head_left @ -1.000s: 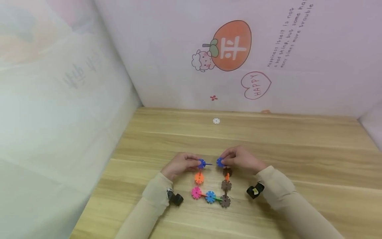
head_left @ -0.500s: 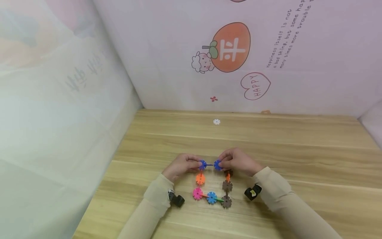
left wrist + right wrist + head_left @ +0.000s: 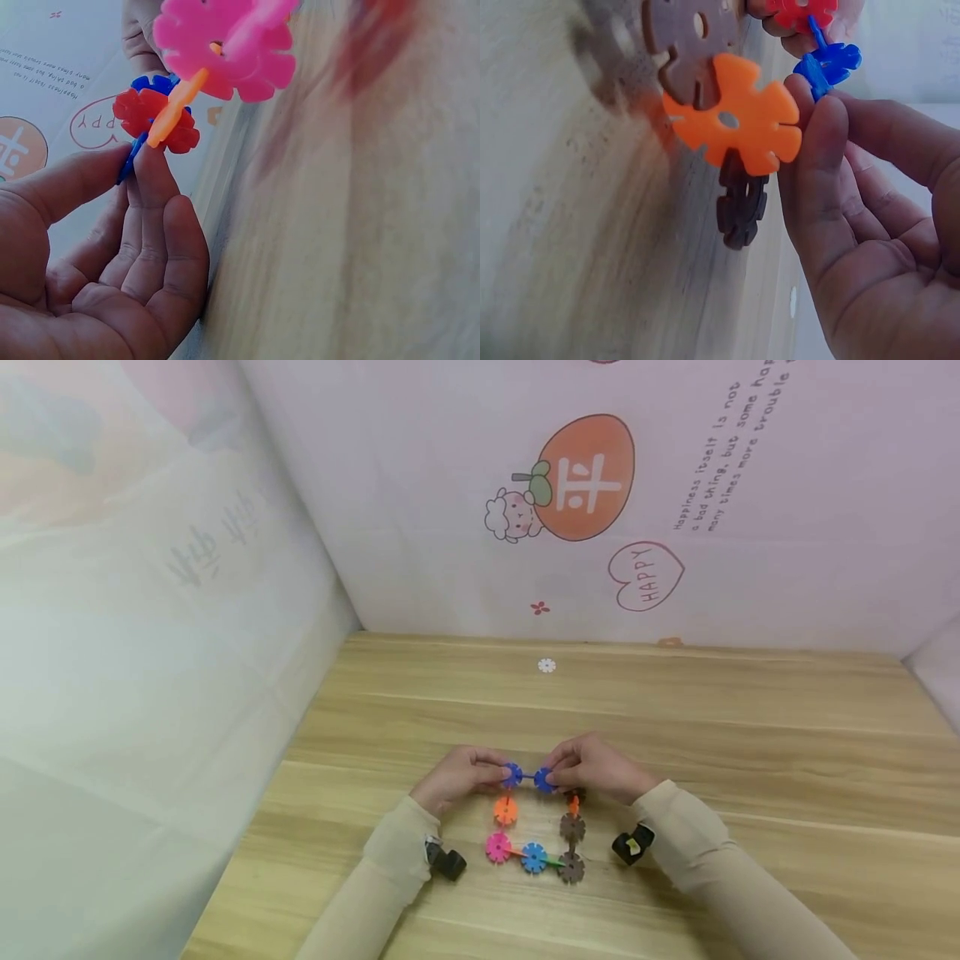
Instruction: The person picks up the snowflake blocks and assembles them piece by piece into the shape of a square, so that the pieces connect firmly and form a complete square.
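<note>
My left hand (image 3: 463,777) pinches a blue notched plastic disc (image 3: 513,775) between thumb and fingers. Opposite it, my right hand (image 3: 600,768) pinches another blue disc (image 3: 544,779). Between them an edge-on blue disc (image 3: 528,776) touches both. From the left corner, a red disc (image 3: 169,124), an orange disc (image 3: 506,811) and a pink disc (image 3: 498,847) run toward me. A light blue disc (image 3: 534,857), an edge-on green disc (image 3: 555,862) and a brown disc (image 3: 571,867) form the near side. On the right, an orange disc (image 3: 739,116) joins brown discs; the dark brown end disc (image 3: 742,206) looks apart from the blue ones.
A white notched disc (image 3: 547,666) lies alone near the back of the wooden table (image 3: 420,693). A printed cloth (image 3: 450,527) stands behind, and a pale cloth (image 3: 150,710) hangs on the left. Black wrist cameras (image 3: 447,863) sit at both wrists.
My right hand has moved left with its blue disc, closing the gap to the edge-on blue disc. My left hand has shifted slightly right in the view.
</note>
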`<state>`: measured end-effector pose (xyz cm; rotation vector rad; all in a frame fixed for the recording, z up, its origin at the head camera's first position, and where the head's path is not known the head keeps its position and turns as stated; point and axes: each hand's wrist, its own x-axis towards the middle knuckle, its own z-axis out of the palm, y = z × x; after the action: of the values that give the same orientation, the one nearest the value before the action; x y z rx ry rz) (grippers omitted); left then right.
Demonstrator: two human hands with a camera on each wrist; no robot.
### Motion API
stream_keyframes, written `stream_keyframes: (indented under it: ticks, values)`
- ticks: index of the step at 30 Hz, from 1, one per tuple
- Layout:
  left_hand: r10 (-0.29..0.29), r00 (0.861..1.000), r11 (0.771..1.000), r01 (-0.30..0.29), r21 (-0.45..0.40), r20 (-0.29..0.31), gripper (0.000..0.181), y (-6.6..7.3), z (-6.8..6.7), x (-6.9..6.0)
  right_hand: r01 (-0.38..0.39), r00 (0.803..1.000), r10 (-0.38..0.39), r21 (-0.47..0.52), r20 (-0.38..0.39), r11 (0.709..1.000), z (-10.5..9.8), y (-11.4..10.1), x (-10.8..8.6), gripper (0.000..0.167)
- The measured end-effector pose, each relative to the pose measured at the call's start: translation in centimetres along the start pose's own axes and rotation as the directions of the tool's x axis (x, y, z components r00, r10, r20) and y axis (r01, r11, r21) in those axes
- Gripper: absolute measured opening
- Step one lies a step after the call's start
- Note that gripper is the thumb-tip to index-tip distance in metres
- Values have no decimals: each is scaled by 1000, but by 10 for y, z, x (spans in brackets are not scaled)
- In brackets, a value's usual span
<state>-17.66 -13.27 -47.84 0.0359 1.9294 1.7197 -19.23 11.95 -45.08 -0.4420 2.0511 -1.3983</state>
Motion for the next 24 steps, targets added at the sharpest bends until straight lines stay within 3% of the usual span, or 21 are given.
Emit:
stream_keyframes:
  ticks: [12,17,24]
  values:
    - [-19,998,1000,18,-12,-61,17,-3,2,3,-31,999,31,28,-8,999,0,0,4,19]
    - [-12,998,1000,13,13,-57,20,-2,2,4,-45,999,45,21,-19,999,1,1,4,21]
    - [-26,999,1000,26,8,-45,22,-2,-2,3,-63,998,61,-70,-33,996,-4,-2,5,27]
